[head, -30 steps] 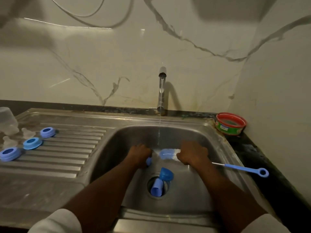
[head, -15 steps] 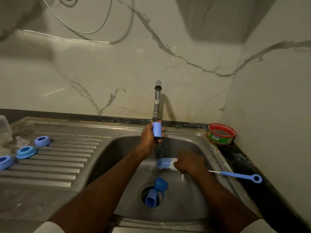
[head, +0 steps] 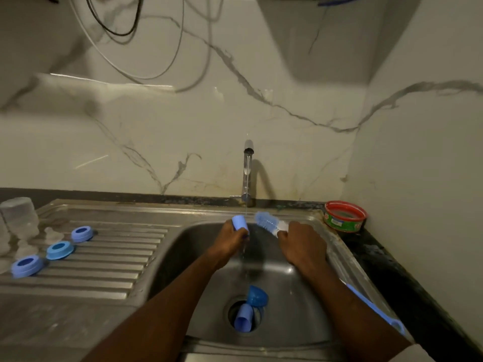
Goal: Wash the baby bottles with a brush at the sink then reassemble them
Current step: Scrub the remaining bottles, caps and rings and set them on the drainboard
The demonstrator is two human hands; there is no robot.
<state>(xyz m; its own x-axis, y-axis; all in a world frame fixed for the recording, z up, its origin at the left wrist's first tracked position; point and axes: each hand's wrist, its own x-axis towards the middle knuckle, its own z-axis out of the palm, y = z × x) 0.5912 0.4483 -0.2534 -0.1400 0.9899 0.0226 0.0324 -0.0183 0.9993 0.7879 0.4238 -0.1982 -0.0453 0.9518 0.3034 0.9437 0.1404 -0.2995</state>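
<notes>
Since a moment ago, we are seeing the brush head point(head: 269, 222) lifted off the sink floor to just right of the water stream, and the light blue cap point(head: 240, 223) tipped leftward at the stream.

Item: left hand point(head: 230, 242). Fingers are curling round the light blue cap, clamping its lower part; the open end is pointing up and left. Hand is sitting just left of the tap's point(head: 247, 171) falling water, over the sink basin point(head: 295, 304).

Item: right hand point(head: 303, 244). Fingers are closing together round the bottle brush just behind its white collar; bristles are angling up and left toward the stream. The blue handle point(head: 373, 307) is trailing back under the forearm, away from the tap, toward the basin's near right corner.

Item: two blue caps. The darker one point(head: 257, 296) and a paler one point(head: 244, 320) are lying at the drain, directly in front of the tap.

Item: three blue collar rings point(head: 58, 249). We are noting them in a diagonal row on the ribbed drainboard, far left of the tap.

Item: clear bottle bodies point(head: 19, 218) and clear teats point(head: 51, 232). These are standing left of the rings, partly blurred.

Item: red-rimmed tub point(head: 345, 216). It is resting on the dark counter, right of the tap, beside the wall.
</notes>
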